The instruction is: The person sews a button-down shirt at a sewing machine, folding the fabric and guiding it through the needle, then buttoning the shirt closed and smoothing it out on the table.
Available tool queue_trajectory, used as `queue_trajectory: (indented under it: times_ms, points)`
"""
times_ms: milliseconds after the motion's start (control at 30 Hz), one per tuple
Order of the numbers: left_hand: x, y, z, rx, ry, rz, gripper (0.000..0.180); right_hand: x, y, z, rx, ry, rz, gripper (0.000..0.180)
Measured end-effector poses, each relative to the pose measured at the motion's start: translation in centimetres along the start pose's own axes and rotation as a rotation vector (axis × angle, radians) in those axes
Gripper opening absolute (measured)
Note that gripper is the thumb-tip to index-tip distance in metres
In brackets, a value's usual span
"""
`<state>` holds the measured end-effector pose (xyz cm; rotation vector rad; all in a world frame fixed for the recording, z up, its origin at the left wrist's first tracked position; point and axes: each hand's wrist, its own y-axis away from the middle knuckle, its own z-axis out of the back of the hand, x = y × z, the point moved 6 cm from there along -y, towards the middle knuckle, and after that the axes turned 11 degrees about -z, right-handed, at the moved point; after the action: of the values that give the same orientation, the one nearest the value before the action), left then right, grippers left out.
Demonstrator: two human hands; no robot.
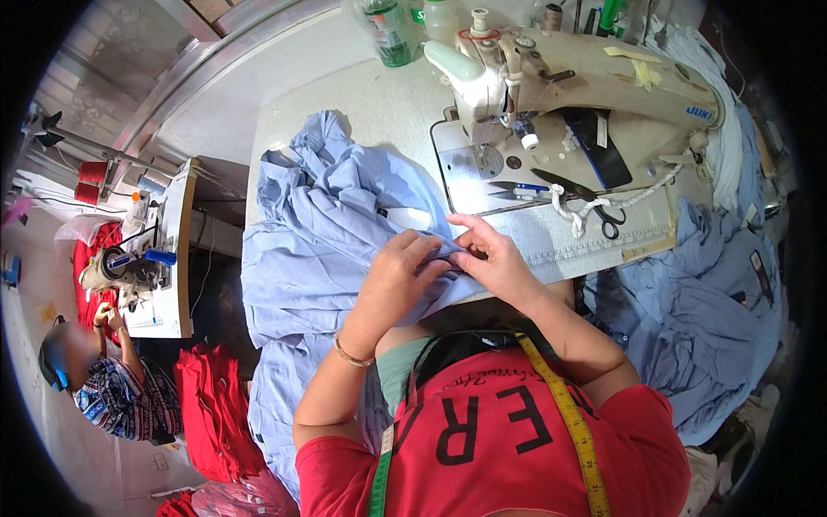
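Pinching a rumpled light-blue fabric garment (323, 215) with left fingers (422, 250), nearly closed, and right fingers (473, 229), loosely curled. Spread mostly left of the fingers on a pale grey surface (370, 96). Beyond them, rightward: cream metal sewing machine (586, 73), black-handled scissors (613, 226).

Bright overall; glare on sewing machine bed (463, 162). Light-blue fabric (314, 250) sharp, soft fold shadows. Deep shadow under co-worker's table (183, 267). Co-worker's head (57, 355) blurred. Fisheye bends window frame (185, 76); corners black.
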<state>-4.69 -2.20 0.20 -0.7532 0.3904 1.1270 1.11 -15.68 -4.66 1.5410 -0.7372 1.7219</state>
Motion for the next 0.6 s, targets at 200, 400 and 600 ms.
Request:
queue_trajectory:
  times_ms: [200,400,600]
  points:
    - [-1.8,0.4,-0.8,-0.094,-0.299,-0.239,0.017,0.1,0.2,0.0,0.011,-0.021,0.005,0.050]
    - [-0.7,1.0,-1.5,-0.231,0.072,-0.034,0.004,2.3,0.9,2.2,-0.101,0.342,0.225,0.040]
    - [2.2,1.9,-2.8,-0.257,0.461,0.065,0.014,1.8,0.0,9.6,-0.318,1.118,0.124,0.042]
